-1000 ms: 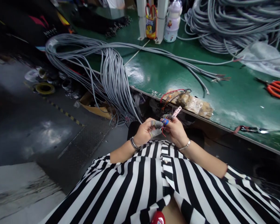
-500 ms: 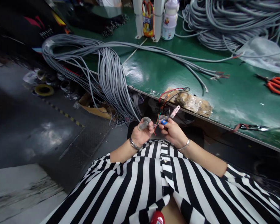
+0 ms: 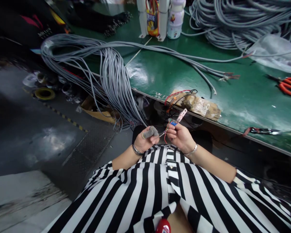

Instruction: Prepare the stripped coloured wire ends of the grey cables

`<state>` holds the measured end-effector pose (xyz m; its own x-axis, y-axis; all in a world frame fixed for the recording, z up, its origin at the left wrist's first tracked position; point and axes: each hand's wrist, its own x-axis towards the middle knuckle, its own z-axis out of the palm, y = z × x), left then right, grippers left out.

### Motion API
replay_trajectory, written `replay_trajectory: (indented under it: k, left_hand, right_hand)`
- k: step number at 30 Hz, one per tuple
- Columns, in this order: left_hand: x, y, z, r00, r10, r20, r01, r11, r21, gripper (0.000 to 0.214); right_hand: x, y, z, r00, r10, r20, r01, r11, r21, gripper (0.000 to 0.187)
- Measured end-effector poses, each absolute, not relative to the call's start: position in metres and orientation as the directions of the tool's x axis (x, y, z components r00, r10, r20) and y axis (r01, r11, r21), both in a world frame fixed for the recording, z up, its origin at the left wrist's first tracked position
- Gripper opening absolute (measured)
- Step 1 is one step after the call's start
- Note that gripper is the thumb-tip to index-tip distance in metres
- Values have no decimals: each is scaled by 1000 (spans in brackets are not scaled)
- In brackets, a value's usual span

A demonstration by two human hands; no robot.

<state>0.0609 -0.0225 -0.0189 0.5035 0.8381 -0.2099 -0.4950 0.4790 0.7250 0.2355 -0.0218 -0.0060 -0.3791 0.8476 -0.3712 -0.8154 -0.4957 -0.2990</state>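
Note:
Grey coverings wrap the fingers of my left hand (image 3: 147, 138), which is closed around the end of a grey cable. From it, thin coloured wires (image 3: 165, 133), red among them, run across the short gap to my right hand (image 3: 180, 137). Blue tape covers a digit of that hand, and its fingers are pinched on the wires. A pale pink-and-white strip with dark spots (image 3: 182, 115) sticks up beyond the right fingers; its lower end is hidden, so I cannot tell whether it is held. Both hands are above my lap, in front of the bench edge.
A bundle of grey cables (image 3: 116, 69) hangs over the green bench (image 3: 157, 72). Taped cardboard (image 3: 205, 109) lies at the edge near red and black wires. Orange-handled cutters (image 3: 289, 86), dark pliers (image 3: 263, 131), a bottle (image 3: 176, 21) and a large cable coil (image 3: 232, 24) are on the bench.
My left hand has moved slightly left and down, away from the right one. My right fingers have curled further over the wires, whose red end now hangs nearer the right hand.

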Motion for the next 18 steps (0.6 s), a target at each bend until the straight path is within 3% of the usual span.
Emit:
replay_trajectory:
  k: [4, 6, 8, 11, 12, 14, 16, 18]
  left_hand:
    - [39, -29, -35, 640, 683, -353, -140, 555, 820, 43]
    - [26, -27, -42, 597, 658, -459, 16, 562, 827, 47]
    - [16, -19, -44, 425, 794, -435, 3, 479, 878, 48]
    - [13, 0, -34, 166, 972, -164, 16, 164, 986, 40]
    - [17, 7, -29, 210, 975, -75, 83, 59, 995, 35]
    - [28, 18, -20, 465, 885, -3, 194, -98, 976, 29]
    - [40, 24, -16, 719, 692, -66, 220, -137, 966, 30]
    - [49, 23, -19, 831, 531, -167, 222, -41, 974, 35]
  right_hand:
    - [239, -22, -7, -429, 831, -353, -780, -538, -319, 35]
    - [239, -22, -7, -441, 832, -337, -763, -545, -347, 38]
    - [238, -22, -8, -453, 828, -329, -753, -553, -356, 39]
    - [236, -23, -9, -467, 824, -322, -753, -561, -343, 37]
    - [235, -23, -9, -469, 823, -320, -757, -561, -335, 36]
    - [233, -25, -9, -465, 829, -311, -763, -553, -334, 34]
    - [234, -26, -8, -444, 843, -305, -767, -533, -358, 32]
    - [236, -27, -7, -409, 857, -313, -768, -509, -389, 31]
